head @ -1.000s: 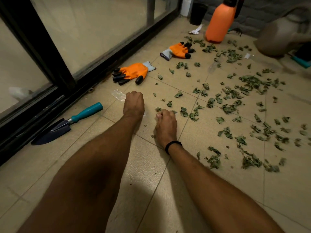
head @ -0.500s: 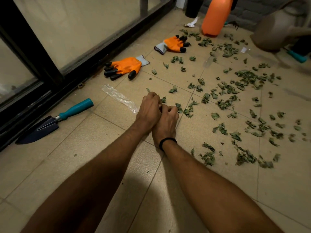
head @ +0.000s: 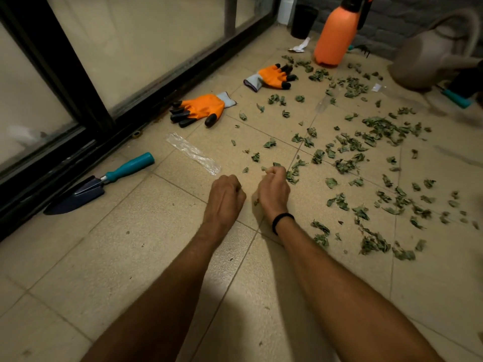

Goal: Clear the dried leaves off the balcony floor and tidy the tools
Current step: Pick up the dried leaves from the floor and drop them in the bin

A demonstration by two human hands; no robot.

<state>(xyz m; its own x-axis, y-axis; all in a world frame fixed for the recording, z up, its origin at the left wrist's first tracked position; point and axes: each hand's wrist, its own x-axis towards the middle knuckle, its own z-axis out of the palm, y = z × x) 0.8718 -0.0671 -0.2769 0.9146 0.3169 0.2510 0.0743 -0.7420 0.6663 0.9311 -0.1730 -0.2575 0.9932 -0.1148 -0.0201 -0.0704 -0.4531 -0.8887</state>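
Both hands are held low over the tiled floor (head: 117, 257), side by side with a small gap between them. The left hand (head: 226, 194) is curled into a fist, knuckles up; whether anything is held inside cannot be told. The right hand (head: 273, 190) is curled too, and a green scrap is seen at its fingertips (head: 274, 172), apparently pinched. A black band (head: 282, 220) is worn on the right wrist.

Dried leaves (head: 379, 131) are scattered over the floor, mostly right of and beyond the hands. They are thickest at middle right, and clumps lie near the right forearm. A few lie just ahead of the right hand.

A trowel (head: 99, 182) with a teal handle and dark blade is laid at left beside the black door track (head: 78, 155). A clear plastic strip (head: 193, 152) is laid between trowel and hands. Two orange gloves with black fingertips are laid flat beyond it: the near glove (head: 201, 109) close to the track, the far glove (head: 271, 75) well apart from it. An orange sprayer (head: 335, 32) is stood upright behind the far glove, with leaves at its base. A black pot (head: 303, 20) and a paper scrap (head: 299, 47) are seen left of the sprayer. A grey watering can (head: 428, 56), blurred, is at top right, with a teal handle (head: 456, 99) below it.
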